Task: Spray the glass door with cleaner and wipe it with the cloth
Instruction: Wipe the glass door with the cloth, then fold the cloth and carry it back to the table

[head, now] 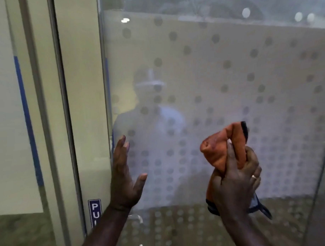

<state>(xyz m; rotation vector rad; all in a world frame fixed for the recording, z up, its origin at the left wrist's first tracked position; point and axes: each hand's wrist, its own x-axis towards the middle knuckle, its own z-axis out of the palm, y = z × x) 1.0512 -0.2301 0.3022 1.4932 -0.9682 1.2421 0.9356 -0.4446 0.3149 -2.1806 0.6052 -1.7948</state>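
No containers in sight; no spray bottle visible either.

Glass door (230,74) fills the right and centre of my view, frosted film with rows of grey dots, denser lower down. Clear strip along the top, another below the frosting.

My right hand (235,183), lower right: fingers curled tight around the orange cloth (223,148), thumb laid up its front. Ring on one finger. Cloth bunched, top end sticking up above my fist with a dark edge; a dark-trimmed tail hangs below my wrist. Cannot tell whether the cloth touches the glass or is held just off it.

My left hand (125,175), lower centre: fingers straight and spread wide, holding nothing, palm toward the glass near the door's left edge. Contact with the pane not clear.

Around: door frame (65,107) left of the glass, pale wall panel beyond with a blue vertical stripe (27,116). Blue sign (94,211) low on the frame, reads "PU" and more, cut off by my left forearm. Metal door handle (138,218) just right of that forearm, mostly hidden; another piece shows at the bottom edge.

Hard to make out: a faint reflection of a person in the frosting, blurred. Bright light spots reflected near the top. Shapes behind the upper clear strip too smeared to name.
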